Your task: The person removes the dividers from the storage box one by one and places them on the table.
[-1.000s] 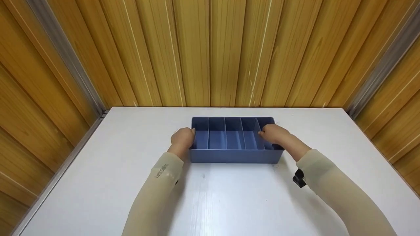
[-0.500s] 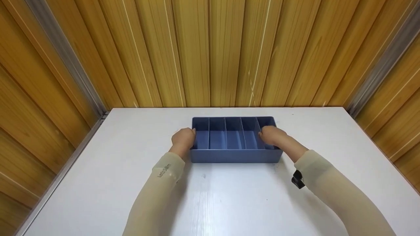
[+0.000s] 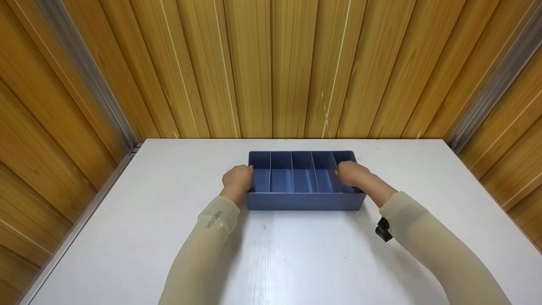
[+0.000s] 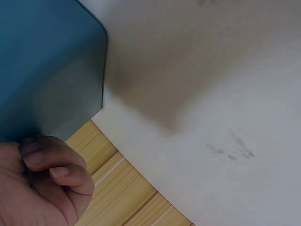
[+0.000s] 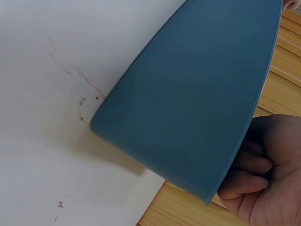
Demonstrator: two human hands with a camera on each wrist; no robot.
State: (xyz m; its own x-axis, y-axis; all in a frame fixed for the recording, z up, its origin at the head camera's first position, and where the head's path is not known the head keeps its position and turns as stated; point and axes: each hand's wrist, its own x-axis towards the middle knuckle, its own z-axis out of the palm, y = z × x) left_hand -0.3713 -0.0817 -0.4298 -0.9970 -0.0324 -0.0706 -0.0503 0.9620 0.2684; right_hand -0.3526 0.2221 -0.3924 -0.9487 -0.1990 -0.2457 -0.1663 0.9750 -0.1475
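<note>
A blue divided organizer box [image 3: 305, 201] stands on the white table, its long front wall facing me and several compartments visible from above. At its left end my left hand [image 3: 237, 180] grips the rim with curled fingers. My right hand [image 3: 353, 173] grips the right end, the knuckles covering part of the rightmost compartment. In the left wrist view, curled fingers [image 4: 75, 179] sit against the rim beside the box's side wall [image 4: 51, 80]. The right wrist view shows the box's outer wall [image 5: 188, 89] with the right fingers [image 5: 249, 183] bent behind the rim.
The white table [image 3: 148, 203] extends all around the box, with small marks on its surface. A wood-patterned panel wall [image 3: 254, 67] rises behind the table's back edge, with metal posts [image 3: 91, 72] at the corners. Light sleeves [image 3: 194, 250] cover both forearms.
My right hand has shifted slightly on the right end of the box. The box and my left hand stay nearly in place.
</note>
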